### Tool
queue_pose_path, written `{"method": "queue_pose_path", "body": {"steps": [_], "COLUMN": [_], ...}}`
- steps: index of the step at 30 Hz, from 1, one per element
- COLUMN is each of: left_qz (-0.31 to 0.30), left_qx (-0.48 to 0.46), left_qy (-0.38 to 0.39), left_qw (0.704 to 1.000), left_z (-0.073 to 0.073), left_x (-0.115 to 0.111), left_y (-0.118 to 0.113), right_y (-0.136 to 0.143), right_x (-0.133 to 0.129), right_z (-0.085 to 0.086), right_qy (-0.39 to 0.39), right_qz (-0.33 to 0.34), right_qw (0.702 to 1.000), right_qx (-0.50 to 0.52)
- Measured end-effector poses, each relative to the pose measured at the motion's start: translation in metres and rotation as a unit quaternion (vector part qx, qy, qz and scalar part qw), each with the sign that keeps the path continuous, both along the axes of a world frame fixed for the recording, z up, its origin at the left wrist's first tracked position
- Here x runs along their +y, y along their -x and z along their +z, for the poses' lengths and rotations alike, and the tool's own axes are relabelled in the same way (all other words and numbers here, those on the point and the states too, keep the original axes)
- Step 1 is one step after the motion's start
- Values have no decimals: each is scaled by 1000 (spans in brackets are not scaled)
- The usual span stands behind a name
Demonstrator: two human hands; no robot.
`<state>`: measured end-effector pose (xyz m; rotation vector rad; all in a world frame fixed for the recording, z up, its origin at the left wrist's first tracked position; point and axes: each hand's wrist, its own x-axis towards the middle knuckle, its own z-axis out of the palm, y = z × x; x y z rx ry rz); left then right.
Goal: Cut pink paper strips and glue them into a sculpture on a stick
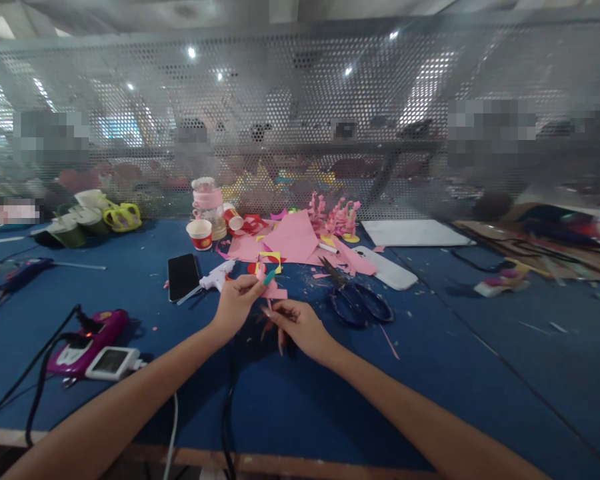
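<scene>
Fingers of my left hand (239, 301) are closed on a small pink paper piece (275, 292) above the middle of the blue table, with a teal tip showing at the fingers. Just below and to the right, my right hand (300, 325) pinches the lower, stem-like end of the same piece. Behind my hands lie pink paper sheets (293, 239) and a yellow piece with a cut-out (275, 256). Blue-handled scissors (357, 300) rest to the right, their blades apart. A white glue gun (217, 275) lies left of my hands.
A black phone (183, 277) and purple power strip (93, 340) lie left, with cables near the front edge. Paper cup (200, 235), jar (210, 203) and pink paper flowers (337, 217) stand behind. White phone (387, 268) lies right. A perforated screen (290, 87) rises behind the table.
</scene>
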<state>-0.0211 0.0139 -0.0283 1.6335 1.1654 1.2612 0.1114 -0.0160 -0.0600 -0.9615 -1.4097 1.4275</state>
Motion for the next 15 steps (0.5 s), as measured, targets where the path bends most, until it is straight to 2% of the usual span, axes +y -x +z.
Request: {"method": "queue_pose_path", "body": {"steps": [15], "left_qz": [36], "left_qx": [42], "left_qy": [-18], "left_qw": [998], "left_z": [-8], "left_x": [-2], "left_y": [0], "right_y": [0], "right_x": [-1], "right_z": [3], "right_qy": [21], "right_qz": [2], "right_qw": [1000], "right_qx": [0]}}
